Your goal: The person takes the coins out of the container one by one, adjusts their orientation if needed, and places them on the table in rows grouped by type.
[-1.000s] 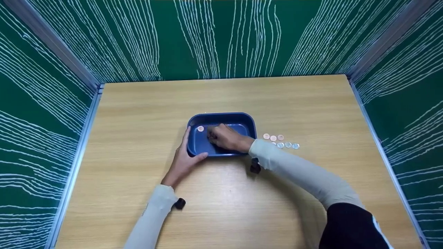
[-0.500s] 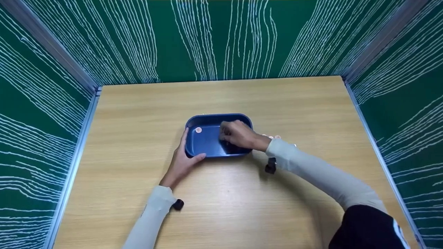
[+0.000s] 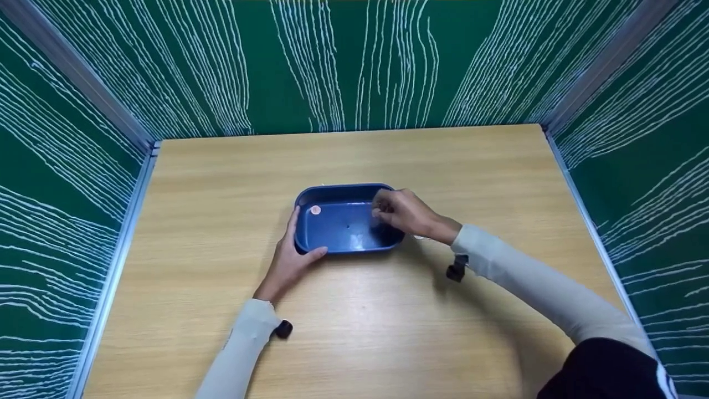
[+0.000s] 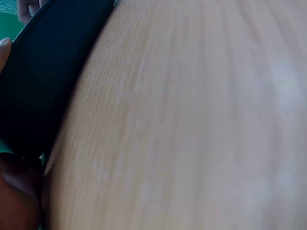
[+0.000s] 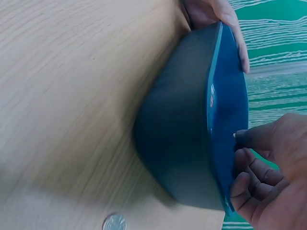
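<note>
A blue plastic tray (image 3: 346, 252) stands on the table, with a copper coin (image 3: 316, 210) lying in its far left part. My left hand (image 3: 289, 260) grips the tray's near left corner, thumb on the near rim and fingers along the left side. Over the tray's right end is my right hand (image 3: 407, 213), its fingers curled. In the right wrist view, a small pale edge, seemingly a coin (image 5: 234, 135), shows at the fingertips of that hand. A silver coin (image 5: 114, 222) lies on the table beside the tray, mostly hidden by the right hand in the head view.
The wooden table (image 3: 221, 183) extends around the tray. Green panels (image 3: 382, 66) with white wavy lines enclose it at the back and both sides, joined by metal posts (image 3: 598, 66). A small black camera (image 3: 457, 269) is strapped at the right wrist.
My right hand has moved right and slightly up, from the tray's middle to its right end, covering the coins on the table from view. The left hand keeps its hold on the tray.
</note>
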A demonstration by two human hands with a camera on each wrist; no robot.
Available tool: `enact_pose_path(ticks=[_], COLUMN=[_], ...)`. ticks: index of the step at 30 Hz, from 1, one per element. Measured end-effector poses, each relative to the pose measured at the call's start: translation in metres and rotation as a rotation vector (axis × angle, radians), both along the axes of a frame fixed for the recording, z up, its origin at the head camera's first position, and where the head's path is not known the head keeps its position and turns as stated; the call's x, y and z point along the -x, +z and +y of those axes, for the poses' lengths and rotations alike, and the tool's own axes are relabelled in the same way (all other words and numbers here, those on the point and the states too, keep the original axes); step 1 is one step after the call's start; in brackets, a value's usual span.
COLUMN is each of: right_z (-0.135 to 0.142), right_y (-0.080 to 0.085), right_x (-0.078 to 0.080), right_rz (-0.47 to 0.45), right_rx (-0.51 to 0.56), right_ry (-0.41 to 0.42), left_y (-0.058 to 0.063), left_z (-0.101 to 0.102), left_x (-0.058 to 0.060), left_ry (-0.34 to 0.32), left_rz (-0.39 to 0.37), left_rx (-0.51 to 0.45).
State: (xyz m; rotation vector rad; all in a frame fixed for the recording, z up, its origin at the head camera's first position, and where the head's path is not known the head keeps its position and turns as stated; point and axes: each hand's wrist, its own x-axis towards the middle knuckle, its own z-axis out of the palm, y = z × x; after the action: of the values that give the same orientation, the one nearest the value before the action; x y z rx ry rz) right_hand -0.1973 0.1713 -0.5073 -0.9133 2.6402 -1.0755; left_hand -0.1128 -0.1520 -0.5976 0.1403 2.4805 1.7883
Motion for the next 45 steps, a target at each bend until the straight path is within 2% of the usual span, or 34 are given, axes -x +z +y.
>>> enact_pose_path(ticks=[13, 21, 32, 45], right_z=[0.048, 0.075, 0.111, 0.144], right_y=[0.008, 0.005, -0.017, -0.047], right_x=[0.0, -0.002, -0.011, -0.026], right_rz=[-0.112, -0.102, -0.111, -0.128], right_rx=[0.068, 0.087, 0.074, 0.1], right_ry=[-0.174, -0.25, -0.36, -0.434], left_y=[-0.002, -0.003, -0.004, -0.005], left_z=[0.0, -0.001, 0.0, -0.001], left_x=[0.0, -0.001, 0.001, 0.001], left_ry=[-0.005, 0.0, -0.002, 0.0], left_rz=[-0.003, -0.009, 0.006, 0.002], left_rx=[-0.015, -0.005, 0.004, 0.001])
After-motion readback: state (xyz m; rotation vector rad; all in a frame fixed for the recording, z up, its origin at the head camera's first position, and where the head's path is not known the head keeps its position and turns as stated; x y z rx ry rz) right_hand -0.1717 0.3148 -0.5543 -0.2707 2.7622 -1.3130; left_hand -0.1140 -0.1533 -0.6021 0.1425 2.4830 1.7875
